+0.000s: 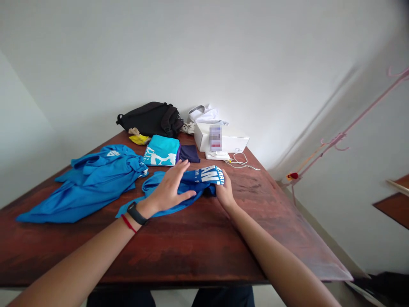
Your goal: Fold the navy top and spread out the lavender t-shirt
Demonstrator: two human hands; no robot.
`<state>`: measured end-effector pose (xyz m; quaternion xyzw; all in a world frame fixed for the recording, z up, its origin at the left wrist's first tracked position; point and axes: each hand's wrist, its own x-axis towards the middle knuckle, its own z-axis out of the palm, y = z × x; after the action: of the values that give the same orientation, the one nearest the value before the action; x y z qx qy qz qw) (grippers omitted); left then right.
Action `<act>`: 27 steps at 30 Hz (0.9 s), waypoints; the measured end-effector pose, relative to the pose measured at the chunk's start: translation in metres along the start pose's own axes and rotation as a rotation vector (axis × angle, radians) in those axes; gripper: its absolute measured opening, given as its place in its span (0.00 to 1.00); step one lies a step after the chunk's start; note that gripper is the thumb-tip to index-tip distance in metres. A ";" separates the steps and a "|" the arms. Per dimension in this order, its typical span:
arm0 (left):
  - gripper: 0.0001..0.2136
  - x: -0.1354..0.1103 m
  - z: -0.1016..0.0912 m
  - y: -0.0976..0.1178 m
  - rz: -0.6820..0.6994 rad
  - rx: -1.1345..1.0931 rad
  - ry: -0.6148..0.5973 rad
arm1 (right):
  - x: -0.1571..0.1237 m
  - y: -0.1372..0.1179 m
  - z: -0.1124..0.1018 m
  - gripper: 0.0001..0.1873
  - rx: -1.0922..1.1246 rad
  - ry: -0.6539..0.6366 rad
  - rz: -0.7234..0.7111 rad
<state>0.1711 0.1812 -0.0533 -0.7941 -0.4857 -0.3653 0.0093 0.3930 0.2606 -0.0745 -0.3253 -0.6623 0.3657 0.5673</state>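
A blue shirt (pixel 191 179) with white lettering lies partly folded on the wooden table, its right part lifted off the surface. My right hand (pixel 225 192) grips its right edge, the thumb side up and most fingers hidden behind the cloth. Over the shirt's left part, my left hand (pixel 171 189) is open, fingers stretched and thumb apart; whether the palm touches the cloth I cannot tell. To the left spreads another blue shirt (pixel 96 183), crumpled. Behind them rest a folded turquoise shirt (pixel 162 150) with a white print and a folded dark navy cloth (pixel 189 153).
A black bag (pixel 150 119) lies against the wall beside a yellow packet (pixel 139 139). A white box (pixel 234 138) with a phone (pixel 215 138) on a white stand and a looped cable (pixel 239 161) is at the back. A pink rack (pixel 338 137) stands right of the table (pixel 255 238).
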 end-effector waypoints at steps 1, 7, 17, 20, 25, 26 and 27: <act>0.46 -0.002 0.003 0.005 0.010 -0.011 -0.051 | -0.004 -0.005 0.000 0.12 -0.017 -0.034 -0.025; 0.44 -0.003 0.014 0.010 -0.175 -0.105 -0.278 | -0.017 -0.022 0.001 0.17 -0.101 -0.269 -0.134; 0.13 0.015 -0.020 0.002 -0.378 -0.129 -0.216 | -0.002 -0.012 -0.002 0.12 -0.218 0.057 -0.248; 0.14 0.014 -0.036 0.005 -0.553 -0.327 -0.386 | 0.002 -0.002 -0.005 0.15 -0.305 0.080 -0.288; 0.20 -0.002 -0.052 0.017 -0.784 -1.074 -0.648 | 0.004 0.008 -0.006 0.16 -0.434 0.030 -0.273; 0.20 -0.007 -0.052 0.019 -0.775 -1.176 -0.684 | 0.004 0.008 -0.005 0.16 -0.442 0.010 -0.266; 0.19 -0.011 -0.050 0.019 -0.762 -1.242 -0.734 | 0.003 0.007 -0.005 0.15 -0.448 -0.006 -0.260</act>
<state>0.1548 0.1444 -0.0163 -0.5040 -0.4036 -0.2627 -0.7170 0.3975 0.2671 -0.0782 -0.3541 -0.7647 0.1348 0.5212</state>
